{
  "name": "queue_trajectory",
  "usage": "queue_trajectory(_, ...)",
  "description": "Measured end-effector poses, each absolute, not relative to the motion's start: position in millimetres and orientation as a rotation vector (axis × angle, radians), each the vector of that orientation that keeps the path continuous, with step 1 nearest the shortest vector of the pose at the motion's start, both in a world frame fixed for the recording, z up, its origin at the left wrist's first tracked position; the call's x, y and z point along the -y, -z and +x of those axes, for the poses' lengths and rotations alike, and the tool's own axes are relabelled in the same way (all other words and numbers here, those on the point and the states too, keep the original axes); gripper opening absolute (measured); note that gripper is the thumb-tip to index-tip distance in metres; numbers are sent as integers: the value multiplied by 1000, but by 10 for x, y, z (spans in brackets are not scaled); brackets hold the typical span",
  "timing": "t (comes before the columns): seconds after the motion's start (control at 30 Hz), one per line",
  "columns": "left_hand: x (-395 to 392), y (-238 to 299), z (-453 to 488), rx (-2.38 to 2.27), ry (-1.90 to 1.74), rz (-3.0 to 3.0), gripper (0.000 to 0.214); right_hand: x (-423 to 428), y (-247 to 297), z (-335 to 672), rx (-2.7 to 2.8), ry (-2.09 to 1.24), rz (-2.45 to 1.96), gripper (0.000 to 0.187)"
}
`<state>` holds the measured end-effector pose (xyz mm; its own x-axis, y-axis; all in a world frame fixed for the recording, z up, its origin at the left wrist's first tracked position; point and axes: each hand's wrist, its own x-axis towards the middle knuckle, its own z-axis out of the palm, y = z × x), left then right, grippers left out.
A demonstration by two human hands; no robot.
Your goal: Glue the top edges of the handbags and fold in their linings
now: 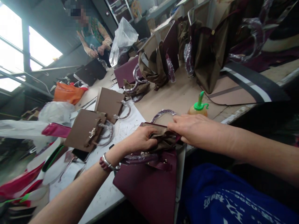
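Observation:
A burgundy handbag (149,186) rests at the near edge of the table, its mouth turned up between my hands. Brown lining (164,141) bulges from the opening. My left hand (141,139) is closed on this lining, thumb and fingers curled at the mouth. With bent fingers, my right hand (187,127) grips the bag's edge at the right end of the opening; its fingertips are partly hidden. One plastic-wrapped handle (163,113) arches behind the opening, and another wrapped handle (140,159) lies across the front, below my left wrist.
Two taupe handbags (81,129) (108,104) lie left. A green-capped bottle (198,107) stands beyond my right hand. Several unfinished bags (210,53) with brown lining crowd the back. An orange bag (67,93) sits far left. Another person (94,37) works at the far end.

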<state>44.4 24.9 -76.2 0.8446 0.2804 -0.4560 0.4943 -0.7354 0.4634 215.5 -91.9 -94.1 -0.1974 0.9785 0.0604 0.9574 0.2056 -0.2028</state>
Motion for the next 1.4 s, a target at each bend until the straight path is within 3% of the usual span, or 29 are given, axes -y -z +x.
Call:
queue_trajectory(0.2, -254, 770, 415, -590, 429, 2384, 47, 966, 1027, 2175, 2171, -238, -1826, 13)
queue_trajectory(0.37, -284, 795, 415, -365, 420, 2472, 34, 781, 1081, 2078, 2042, -405, -1590, 14)
queue_trajectory(0.47, -254, 776, 400, -484, 359, 2454, 30, 629, 1200, 2045, 1951, -469, -1553, 17)
queue_trajectory(0.67, -255, 761, 353, -636, 295, 2327, 66, 514, 1279, 2031, 1661, -621, -1657, 15)
queue_trajectory(0.83, -312, 806, 347, -548, 269, 2330, 65, 526, 1196, 2072, 1481, -893, -1709, 15)
queue_trajectory(1.1, -289, 803, 316, -444, 261, 2386, 70, 534, 1272, 2138, 1373, -1290, -1520, 31)
queue_trajectory(1.4, -300, 840, 355, -421, 357, 2466, 51, 610, 1230, 2141, 1314, -1438, -1373, 39)
